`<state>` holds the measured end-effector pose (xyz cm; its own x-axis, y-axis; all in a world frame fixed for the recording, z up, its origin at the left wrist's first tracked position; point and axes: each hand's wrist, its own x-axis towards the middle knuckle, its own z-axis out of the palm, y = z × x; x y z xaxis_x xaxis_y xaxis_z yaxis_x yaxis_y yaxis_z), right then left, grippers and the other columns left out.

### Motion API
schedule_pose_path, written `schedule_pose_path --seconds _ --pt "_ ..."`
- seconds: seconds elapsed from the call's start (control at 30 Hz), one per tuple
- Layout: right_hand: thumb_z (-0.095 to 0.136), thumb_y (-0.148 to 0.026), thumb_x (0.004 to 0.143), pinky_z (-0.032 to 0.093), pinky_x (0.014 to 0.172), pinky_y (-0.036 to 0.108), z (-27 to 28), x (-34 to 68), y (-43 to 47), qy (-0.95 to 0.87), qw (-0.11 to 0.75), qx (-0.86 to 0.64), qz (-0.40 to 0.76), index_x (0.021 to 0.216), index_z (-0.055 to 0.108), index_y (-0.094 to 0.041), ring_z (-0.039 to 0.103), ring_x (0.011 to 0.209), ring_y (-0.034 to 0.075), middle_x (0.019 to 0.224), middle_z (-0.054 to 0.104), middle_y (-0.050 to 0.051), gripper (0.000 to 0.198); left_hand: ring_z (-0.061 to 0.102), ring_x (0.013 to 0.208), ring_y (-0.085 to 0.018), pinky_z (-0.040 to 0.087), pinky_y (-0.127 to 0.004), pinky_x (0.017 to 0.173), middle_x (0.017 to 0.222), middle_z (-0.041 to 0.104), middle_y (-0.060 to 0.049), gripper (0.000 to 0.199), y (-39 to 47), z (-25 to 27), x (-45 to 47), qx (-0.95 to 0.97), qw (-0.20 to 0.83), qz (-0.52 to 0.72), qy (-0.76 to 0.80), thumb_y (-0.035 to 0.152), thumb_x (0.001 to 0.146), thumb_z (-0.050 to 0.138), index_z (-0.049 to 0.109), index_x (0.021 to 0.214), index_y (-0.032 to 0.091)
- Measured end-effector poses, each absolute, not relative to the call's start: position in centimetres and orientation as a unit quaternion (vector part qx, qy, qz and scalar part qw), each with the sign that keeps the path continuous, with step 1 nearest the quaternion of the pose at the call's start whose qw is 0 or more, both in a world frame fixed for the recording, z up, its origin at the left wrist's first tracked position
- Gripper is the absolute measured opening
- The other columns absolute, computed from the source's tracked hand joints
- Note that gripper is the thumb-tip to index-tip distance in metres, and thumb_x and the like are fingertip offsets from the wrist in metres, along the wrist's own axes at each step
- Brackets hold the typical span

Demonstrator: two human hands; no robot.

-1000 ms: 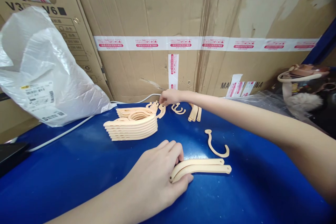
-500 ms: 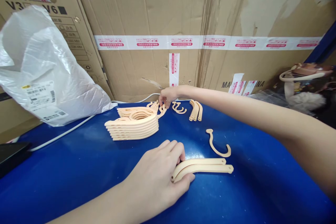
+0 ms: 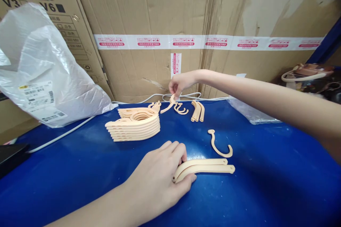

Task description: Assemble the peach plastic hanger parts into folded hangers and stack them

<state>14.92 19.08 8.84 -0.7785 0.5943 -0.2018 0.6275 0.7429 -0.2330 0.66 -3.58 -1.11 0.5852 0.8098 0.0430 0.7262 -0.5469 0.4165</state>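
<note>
My left hand (image 3: 162,173) lies on the blue table, its thumb and fingers closed around the ends of two curved cream hanger arms (image 3: 205,166). Just beyond them rests a loose cream hook (image 3: 220,149). Farther back, my right hand (image 3: 179,84) pinches a small curved cream plastic hanger piece (image 3: 167,106) by its upper end; I cannot make out its exact shape. Close to that hand lie several small cream hooks (image 3: 181,109). To the left is a neat stack of folded cream hangers (image 3: 134,129), hooks pointing toward the back.
A few more curved arms (image 3: 197,110) lie right of the small hooks. A white plastic mailer bag (image 3: 50,74) leans at the left by a dark flat object (image 3: 12,159). White cable (image 3: 61,135) runs along the back. Large cardboard boxes (image 3: 149,14) stand behind; clear plastic (image 3: 250,111) lies at right.
My right hand has risen and shifted right, away from the hanger stack, with the curved piece in its fingers. My left hand keeps its hold on the two arms.
</note>
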Motion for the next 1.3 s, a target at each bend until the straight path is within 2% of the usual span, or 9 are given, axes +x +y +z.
schedule_pose_path --seconds 0.17,0.3,0.47,0.57,0.73,0.93,1.07,1.2,1.3 --pt "0.079 -0.048 0.062 0.043 0.072 0.03 8.6 18.6 15.7 0.92 0.045 0.315 -0.228 0.083 0.066 -0.014 0.063 0.076 0.018 0.078 0.07 0.002 0.042 0.055 0.082 -0.02 0.039 -0.029 0.061 0.086 0.057 0.001 0.012 -3.7 -1.1 0.6 0.873 0.177 0.118 0.438 0.03 0.084 0.057 0.05 0.085 0.021" --pt "0.082 -0.042 0.06 0.045 0.069 0.027 5.3 20.6 12.5 0.871 -0.029 0.305 -0.383 0.089 0.066 -0.016 0.062 0.075 0.015 0.081 0.07 0.001 0.043 0.055 0.084 -0.022 0.043 -0.031 0.064 0.091 0.058 -0.001 0.027 -3.7 -1.3 0.7 0.873 0.155 0.158 0.435 0.044 0.082 0.062 0.05 0.091 0.022" --pt "0.073 -0.048 0.071 0.046 0.065 0.026 1.5 21.6 9.6 0.85 -0.074 0.313 -0.417 0.088 0.066 -0.013 0.061 0.071 0.014 0.081 0.07 0.004 0.039 0.05 0.108 -0.025 0.042 -0.039 0.089 0.12 0.054 -0.007 0.033 -3.3 -2.0 0.5 0.887 0.057 0.227 0.399 0.046 0.093 0.049 0.052 0.116 0.022" --pt "0.069 -0.047 0.077 0.044 0.06 0.023 0.5 21.8 8.5 0.852 -0.091 0.317 -0.406 0.086 0.066 -0.012 0.059 0.067 0.013 0.076 0.067 0.003 0.036 0.049 0.114 -0.025 0.04 -0.039 0.095 0.129 0.053 -0.007 0.042 -2.9 -2.6 0.3 0.888 0.033 0.219 0.403 0.046 0.096 0.044 0.046 0.13 0.021" --pt "0.064 -0.041 0.085 0.041 0.058 0.024 -0.2 22.0 7.4 0.897 -0.115 0.339 -0.26 0.09 0.069 -0.014 0.056 0.065 0.013 0.072 0.064 0.001 0.028 0.051 0.113 -0.027 0.039 -0.041 0.095 0.128 0.057 -0.009 0.047 -2.7 -2.9 0.2 0.893 0.007 0.179 0.412 0.048 0.096 0.039 0.051 0.129 0.017" --pt "0.052 -0.039 0.094 0.044 0.077 0.032 -0.2 23.1 5.6 0.935 -0.164 0.312 -0.038 0.1 0.067 -0.019 0.059 0.087 0.018 0.096 0.065 0.005 0.025 0.051 0.114 -0.027 0.038 -0.043 0.096 0.13 0.056 -0.01 0.05 -2.7 -2.4 0.1 0.899 0.01 0.156 0.409 0.048 0.097 0.037 0.049 0.132 0.015" --pt "0.052 -0.026 0.094 0.042 0.077 0.034 -0.1 24.8 3.7 0.944 -0.108 0.302 0.081 0.101 0.065 -0.02 0.058 0.088 0.02 0.099 0.063 0.006 0.016 0.05 0.116 -0.027 0.038 -0.043 0.097 0.131 0.056 -0.01 0.049 -2.7 -2.4 0.1 0.899 0.015 0.151 0.412 0.047 0.097 0.039 0.049 0.133 0.016" --pt "0.05 -0.011 0.09 0.04 0.069 0.034 -0.6 26.4 2.5 0.938 -0.035 0.275 0.205 0.105 0.066 -0.02 0.054 0.077 0.021 0.09 0.06 0.006 0.023 0.049 0.119 -0.027 0.038 -0.042 0.098 0.133 0.054 -0.01 0.049 -2.7 -2.5 0.1 0.898 0.025 0.157 0.41 0.048 0.097 0.039 0.049 0.133 0.017" --pt "0.051 -0.011 0.09 0.04 0.068 0.033 -1.0 27.1 2.2 0.939 -0.028 0.254 0.23 0.112 0.063 -0.019 0.053 0.078 0.02 0.095 0.059 0.007 0.027 0.044 0.126 -0.027 0.036 -0.044 0.103 0.138 0.051 -0.009 0.05 -2.6 -2.6 0.0 0.898 0.03 0.158 0.41 0.05 0.097 0.037 0.048 0.134 0.018"
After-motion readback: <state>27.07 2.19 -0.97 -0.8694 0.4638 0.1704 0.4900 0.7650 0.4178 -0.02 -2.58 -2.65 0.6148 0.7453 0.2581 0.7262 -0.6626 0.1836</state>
